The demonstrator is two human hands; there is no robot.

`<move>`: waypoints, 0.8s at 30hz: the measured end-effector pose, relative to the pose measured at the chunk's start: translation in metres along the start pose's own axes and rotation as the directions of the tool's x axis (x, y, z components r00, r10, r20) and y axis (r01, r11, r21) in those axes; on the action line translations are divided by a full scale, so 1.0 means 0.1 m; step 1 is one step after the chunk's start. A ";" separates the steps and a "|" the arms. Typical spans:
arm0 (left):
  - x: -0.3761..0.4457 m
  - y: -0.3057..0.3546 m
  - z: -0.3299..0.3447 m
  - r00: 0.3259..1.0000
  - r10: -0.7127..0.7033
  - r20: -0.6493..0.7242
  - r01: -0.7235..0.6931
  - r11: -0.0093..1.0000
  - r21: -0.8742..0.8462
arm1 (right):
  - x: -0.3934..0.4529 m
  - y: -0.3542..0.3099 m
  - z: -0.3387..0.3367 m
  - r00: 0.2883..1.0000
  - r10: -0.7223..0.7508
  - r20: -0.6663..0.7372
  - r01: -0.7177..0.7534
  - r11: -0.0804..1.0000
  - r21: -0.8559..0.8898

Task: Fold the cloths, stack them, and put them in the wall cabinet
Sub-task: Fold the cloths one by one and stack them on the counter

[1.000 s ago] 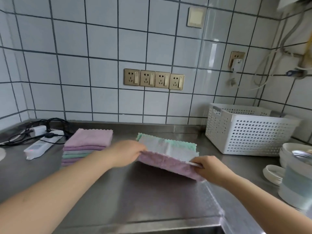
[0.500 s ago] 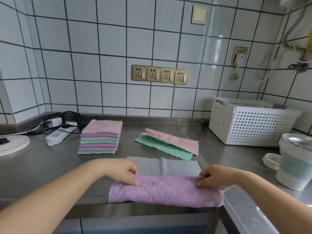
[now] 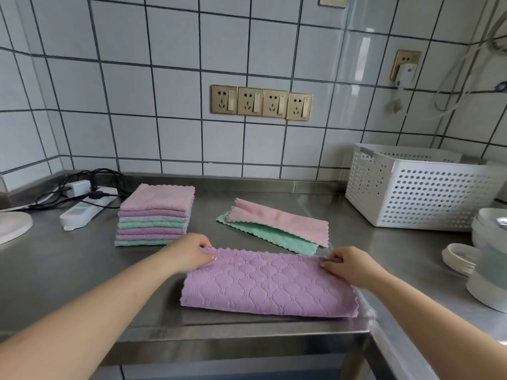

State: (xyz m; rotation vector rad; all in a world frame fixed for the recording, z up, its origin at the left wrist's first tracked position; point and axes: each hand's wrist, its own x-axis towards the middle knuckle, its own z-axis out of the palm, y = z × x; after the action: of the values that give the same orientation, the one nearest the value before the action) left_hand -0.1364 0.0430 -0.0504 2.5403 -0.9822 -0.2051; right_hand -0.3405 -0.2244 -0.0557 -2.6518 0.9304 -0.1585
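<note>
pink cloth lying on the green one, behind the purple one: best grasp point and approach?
Pinch the pink cloth at its two near-side corners, coming from above and in front. It lies flat as a long strip over the green cloth, its scalloped near edge exposed and clear of the white basket; both hands are currently on the purple cloth.
</note>
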 end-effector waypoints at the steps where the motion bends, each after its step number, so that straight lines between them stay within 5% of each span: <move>1: 0.03 0.00 0.03 1.000 -0.010 -0.011 0.010 1.000 0.013 | 0.03 0.00 0.02 1.000 0.006 -0.016 -0.006 1.000 0.001; 20: 0.24 -0.08 0.18 0.992 0.011 -0.129 0.030 0.950 0.312 | 0.31 -0.08 0.12 0.997 -0.006 -0.078 -0.011 0.976 -0.216; 24: 0.18 0.18 0.25 0.976 0.181 -0.122 -0.115 0.901 0.419 | 0.17 -0.53 0.13 0.966 -0.200 -0.164 0.153 0.954 -0.259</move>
State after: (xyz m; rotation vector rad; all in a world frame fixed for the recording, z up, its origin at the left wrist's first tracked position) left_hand -0.1411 0.0114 -0.0651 2.7763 -1.2575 0.2748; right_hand -0.2934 -0.1927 -0.0496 -2.9928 0.8112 -0.3651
